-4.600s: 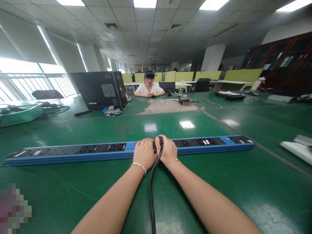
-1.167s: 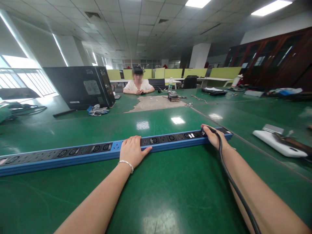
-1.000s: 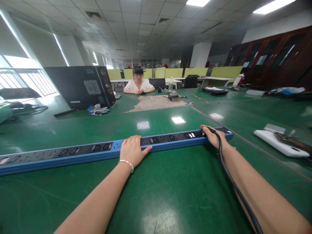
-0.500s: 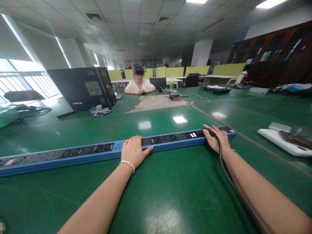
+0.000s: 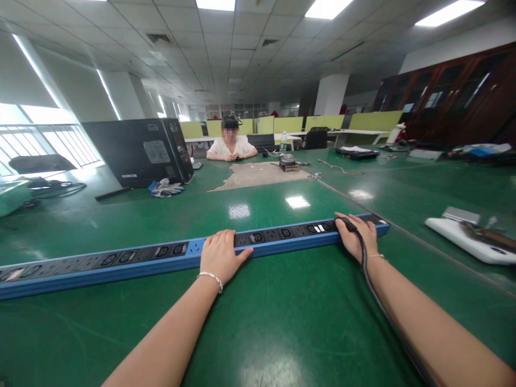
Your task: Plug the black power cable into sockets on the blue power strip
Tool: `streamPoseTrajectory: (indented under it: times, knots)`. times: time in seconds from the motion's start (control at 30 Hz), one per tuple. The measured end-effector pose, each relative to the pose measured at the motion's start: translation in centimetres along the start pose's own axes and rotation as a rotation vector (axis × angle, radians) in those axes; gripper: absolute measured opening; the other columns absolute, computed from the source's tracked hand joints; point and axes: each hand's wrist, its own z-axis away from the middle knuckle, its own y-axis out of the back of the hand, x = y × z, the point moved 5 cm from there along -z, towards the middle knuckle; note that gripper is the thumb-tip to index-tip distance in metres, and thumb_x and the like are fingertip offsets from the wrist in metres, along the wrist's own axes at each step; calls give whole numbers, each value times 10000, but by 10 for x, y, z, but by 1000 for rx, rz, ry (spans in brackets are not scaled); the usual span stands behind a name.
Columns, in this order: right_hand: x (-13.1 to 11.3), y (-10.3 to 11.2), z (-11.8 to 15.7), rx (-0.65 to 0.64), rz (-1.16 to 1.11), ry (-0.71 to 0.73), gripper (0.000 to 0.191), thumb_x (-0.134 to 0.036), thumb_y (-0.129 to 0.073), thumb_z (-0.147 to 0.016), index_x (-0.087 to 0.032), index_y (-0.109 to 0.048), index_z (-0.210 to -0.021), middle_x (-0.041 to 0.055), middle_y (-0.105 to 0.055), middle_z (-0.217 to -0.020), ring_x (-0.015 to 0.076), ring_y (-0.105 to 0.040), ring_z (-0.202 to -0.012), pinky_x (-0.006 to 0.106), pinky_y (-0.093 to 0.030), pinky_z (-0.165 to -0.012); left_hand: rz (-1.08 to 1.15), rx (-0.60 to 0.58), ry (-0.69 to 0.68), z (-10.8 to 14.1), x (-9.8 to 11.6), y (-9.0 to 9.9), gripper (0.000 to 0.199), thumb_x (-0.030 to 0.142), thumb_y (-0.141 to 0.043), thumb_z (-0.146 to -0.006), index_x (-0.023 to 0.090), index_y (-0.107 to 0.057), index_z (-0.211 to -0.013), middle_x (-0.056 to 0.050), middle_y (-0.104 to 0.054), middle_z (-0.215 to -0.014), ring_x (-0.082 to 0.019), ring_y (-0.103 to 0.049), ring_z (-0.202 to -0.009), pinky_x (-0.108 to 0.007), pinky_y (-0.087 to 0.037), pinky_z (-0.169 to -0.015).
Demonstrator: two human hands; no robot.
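A long blue power strip point(image 5: 278, 244) with black sockets lies across the green table. My left hand point(image 5: 221, 253) is closed over its middle, fingers across the top and thumb along the near side. Near the strip's right end, my right hand point(image 5: 358, 236) is wrapped over it. A black power cord point(image 5: 373, 285) has its thick end point(image 5: 345, 223) at the sockets, between the thumb and fingers of that hand. From there the cord passes over the hand and runs beside the forearm to the lower edge. The fingertips of both hands are partly hidden.
A black computer case point(image 5: 141, 150) stands at the back left, with gloves point(image 5: 166, 188) beside it. Across the table point(image 5: 278, 312) sits a person point(image 5: 231, 146). A water bottle point(image 5: 283, 141) stands at the back. On the right lies a white object point(image 5: 463, 239) with items on it.
The view has tilted slightly upward, so the scene sits a little lower. Both hands keep their places on the power strip, and the cord stays beside the right hand.
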Motion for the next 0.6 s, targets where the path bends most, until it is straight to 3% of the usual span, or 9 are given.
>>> streamPoseTrajectory:
  times: [0.27, 0.33, 0.4, 0.47, 0.6]
  knots:
    - [-3, 5, -3, 93, -276, -51, 387, -514, -398, -794, -259, -672, -894, 31, -694, -976, 251, -572, -1026, 558, -148, -1020, -9, 18, -11, 0, 0, 0, 586, 610, -448, -772, 136, -529, -1109, -128, -615, -1113, -269, -530, -1070, -404, -365, -926]
    - [-1, 20, -7, 231, -426, -95, 425, -516, -378, -816, -229, -668, -937, 56, -689, -980, 241, -589, -994, 512, -260, -1003, -11, 19, -12, 0, 0, 0, 589, 612, -443, -774, 135, -531, -1108, -129, -617, -1109, -269, -532, -1066, -406, -366, -925]
    - [11, 39, -8, 480, -620, -201, 487, -508, -321, -852, -185, -649, -1011, 85, -675, -1006, 222, -606, -954, 420, -413, -906, -13, 15, -13, 0, 0, 0, 593, 617, -440, -773, 136, -532, -1108, -130, -618, -1108, -271, -534, -1063, -408, -367, -923]
    - [23, 44, -11, 475, -705, -234, 469, -509, -385, -836, -175, -647, -1036, 74, -676, -999, 216, -614, -933, 373, -466, -847, -15, 13, -13, 0, -1, -1, 599, 621, -434, -773, 137, -530, -1113, -130, -618, -1111, -272, -535, -1063, -409, -366, -925]
    - [50, 30, -16, 262, -624, -228, 453, -531, -449, -805, -185, -670, -998, 54, -687, -976, 224, -620, -928, 371, -470, -854, -18, 17, -17, 0, -1, -1, 598, 617, -427, -778, 133, -531, -1114, -133, -618, -1111, -272, -536, -1066, -407, -366, -928]
